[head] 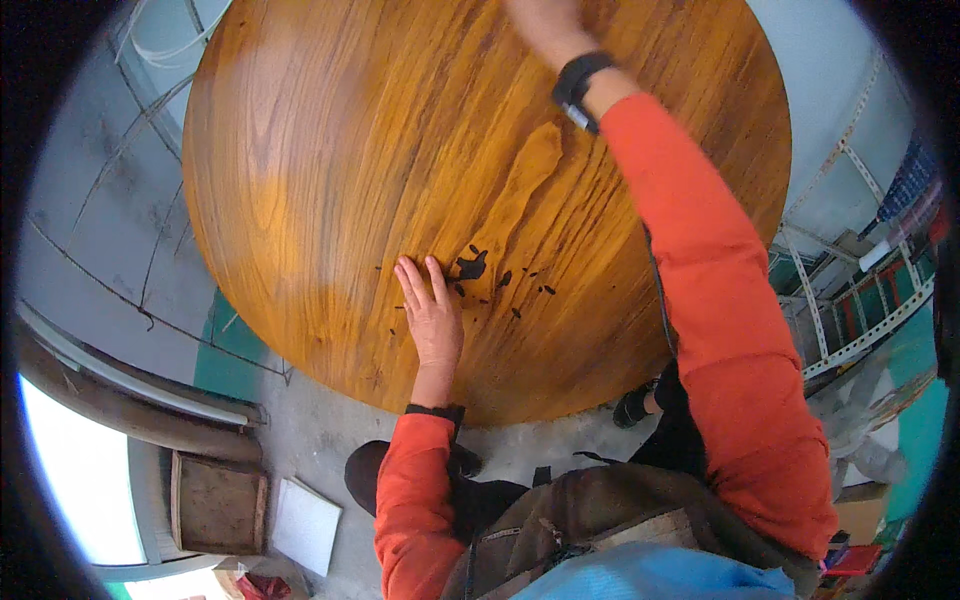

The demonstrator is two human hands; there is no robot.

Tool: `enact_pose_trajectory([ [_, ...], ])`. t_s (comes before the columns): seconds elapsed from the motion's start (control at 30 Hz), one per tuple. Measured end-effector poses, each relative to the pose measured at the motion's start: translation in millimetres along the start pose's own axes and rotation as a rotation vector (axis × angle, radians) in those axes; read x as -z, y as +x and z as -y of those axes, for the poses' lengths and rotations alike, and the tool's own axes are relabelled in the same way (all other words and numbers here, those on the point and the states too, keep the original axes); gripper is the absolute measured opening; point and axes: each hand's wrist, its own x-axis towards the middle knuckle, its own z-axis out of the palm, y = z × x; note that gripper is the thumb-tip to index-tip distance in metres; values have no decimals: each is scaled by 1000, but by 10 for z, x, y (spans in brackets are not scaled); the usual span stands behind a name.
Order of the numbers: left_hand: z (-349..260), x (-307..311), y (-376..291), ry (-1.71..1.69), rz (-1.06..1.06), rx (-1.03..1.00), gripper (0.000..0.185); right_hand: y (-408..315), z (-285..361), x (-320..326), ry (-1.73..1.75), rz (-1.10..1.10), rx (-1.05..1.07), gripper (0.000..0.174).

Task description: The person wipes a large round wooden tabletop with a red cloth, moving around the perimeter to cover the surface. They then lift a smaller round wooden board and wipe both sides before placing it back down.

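My left hand lies palm down on the round wooden table, fingers slightly apart and holding nothing visible. Just right of its fingertips is an irregular black piece, with several small dark bits scattered around it on the wood. My right arm, in an orange-red sleeve with a black band at the wrist, stretches over the table to its far side. The right hand is blurred and cut off by the top edge, so its fingers are hidden.
A metal angle rack with a folded umbrella stands at the right. Thin rods and a coiled white cable are at the left. On the floor at lower left are a wooden frame box and a white panel.
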Motion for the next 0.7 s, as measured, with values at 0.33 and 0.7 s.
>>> enact_pose_trajectory([
  [0.33, 61, 229, -52, -123, 107, 36, 71, -2882, -563, -604, -636, 802, 1145, 43],
  [0.7, 315, 572, -190, -1745, -76, 802, 27, -4468, -982, 682, 180, 781, 154, 73],
])
